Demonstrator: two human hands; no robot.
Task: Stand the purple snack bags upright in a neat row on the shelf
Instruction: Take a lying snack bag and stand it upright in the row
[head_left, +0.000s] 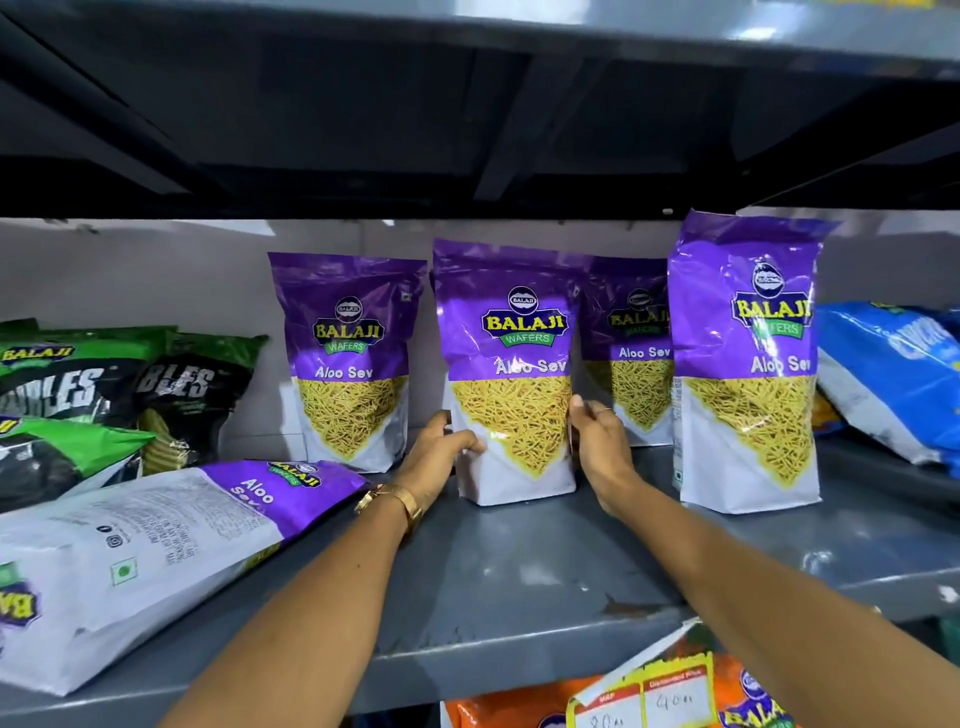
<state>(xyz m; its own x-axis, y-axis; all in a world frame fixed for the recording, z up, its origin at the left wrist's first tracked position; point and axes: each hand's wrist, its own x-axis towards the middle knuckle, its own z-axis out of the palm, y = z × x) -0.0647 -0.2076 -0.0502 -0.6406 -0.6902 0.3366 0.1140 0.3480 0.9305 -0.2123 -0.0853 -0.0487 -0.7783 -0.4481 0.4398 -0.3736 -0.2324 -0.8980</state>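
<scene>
Several purple Aloo Sev bags are on the grey shelf (519, 597). The middle bag (511, 374) stands upright; my left hand (441, 452) grips its lower left edge and my right hand (597, 441) its lower right edge. Another bag (348, 358) stands upright to its left near the back wall. A third bag (636, 353) stands behind, partly hidden. A fourth bag (748, 364) stands upright on the right, closer to the front. One more purple bag (156, 551) lies flat on its face at the left front.
Green and black chip bags (104, 395) are piled at the left. A blue bag (893, 379) leans at the far right. The upper shelf (467, 104) hangs low overhead. Orange bags and a price tag (649, 696) sit below the shelf edge.
</scene>
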